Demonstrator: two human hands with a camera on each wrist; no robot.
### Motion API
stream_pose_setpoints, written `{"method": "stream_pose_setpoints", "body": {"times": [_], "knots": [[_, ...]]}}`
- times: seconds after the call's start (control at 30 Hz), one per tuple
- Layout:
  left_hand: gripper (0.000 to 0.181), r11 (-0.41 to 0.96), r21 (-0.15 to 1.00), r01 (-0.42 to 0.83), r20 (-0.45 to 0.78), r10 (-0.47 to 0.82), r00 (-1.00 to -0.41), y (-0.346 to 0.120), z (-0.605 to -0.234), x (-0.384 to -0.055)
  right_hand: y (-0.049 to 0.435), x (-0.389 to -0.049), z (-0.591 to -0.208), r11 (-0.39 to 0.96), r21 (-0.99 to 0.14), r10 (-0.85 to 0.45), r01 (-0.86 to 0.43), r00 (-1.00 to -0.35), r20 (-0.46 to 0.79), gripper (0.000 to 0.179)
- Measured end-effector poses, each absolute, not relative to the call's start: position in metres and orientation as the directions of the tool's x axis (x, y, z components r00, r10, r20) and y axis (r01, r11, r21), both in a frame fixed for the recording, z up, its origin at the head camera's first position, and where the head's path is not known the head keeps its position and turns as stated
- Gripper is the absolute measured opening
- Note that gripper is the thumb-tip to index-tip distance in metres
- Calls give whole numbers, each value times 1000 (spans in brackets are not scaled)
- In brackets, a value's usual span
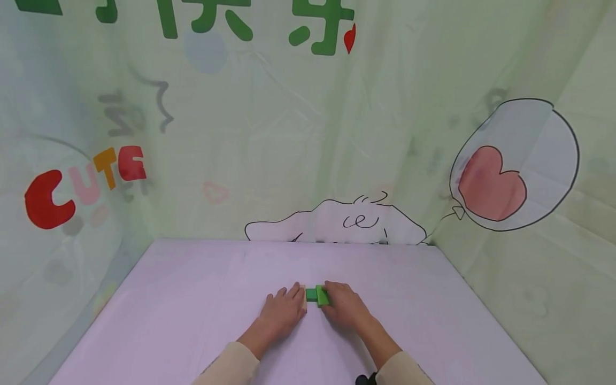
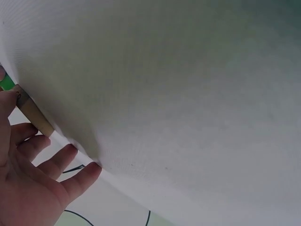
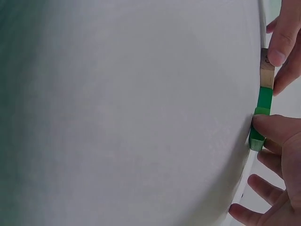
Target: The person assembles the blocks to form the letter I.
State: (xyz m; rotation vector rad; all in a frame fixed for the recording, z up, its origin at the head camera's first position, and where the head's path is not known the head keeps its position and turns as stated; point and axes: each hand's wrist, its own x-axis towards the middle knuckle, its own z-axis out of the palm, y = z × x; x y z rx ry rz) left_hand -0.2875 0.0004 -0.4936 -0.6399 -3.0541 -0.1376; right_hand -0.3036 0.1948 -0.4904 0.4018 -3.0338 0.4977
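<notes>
Three small blocks sit in a row on the table, side by side in the head view. My left hand (image 1: 283, 311) pinches the plain wooden block (image 2: 37, 117) at the left end, thumb and index finger at its edges. A darker green block (image 1: 312, 295) fills the middle, between the hands. At the right end is a bright green block (image 1: 322, 296), which my right hand (image 1: 345, 306) grips between thumb and fingers. In the right wrist view the wooden block (image 3: 266, 75), middle green block (image 3: 265, 98) and bright green block (image 3: 256, 142) line up end to end.
The pale lilac table (image 1: 207, 299) runs back to a printed curtain (image 1: 269, 133) with lettering, a balloon and a cartoon outline. A small black object (image 1: 366, 379) lies by the right sleeve (image 1: 401, 369) at the bottom edge.
</notes>
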Motion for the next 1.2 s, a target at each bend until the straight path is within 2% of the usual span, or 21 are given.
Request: {"method": "stream_pose_setpoints", "body": {"times": [0.27, 0.67, 1.03, 1.2], "knots": [[58, 907, 94, 411, 36, 409, -912, 1, -495, -289, 195, -303, -492, 912, -318, -242, -260, -966, 95, 50], [58, 908, 106, 405, 42, 403, -914, 1, -498, -289, 194, -304, -495, 919, -304, -237, -252, -968, 86, 50], [57, 904, 83, 420, 47, 417, -908, -2, -497, -295, 193, -304, -491, 903, -340, -249, -261, -965, 80, 48], [57, 896, 120, 427, 25, 427, -904, -3, -495, -298, 192, -305, -487, 904, -345, -245, -253, -967, 66, 47]]}}
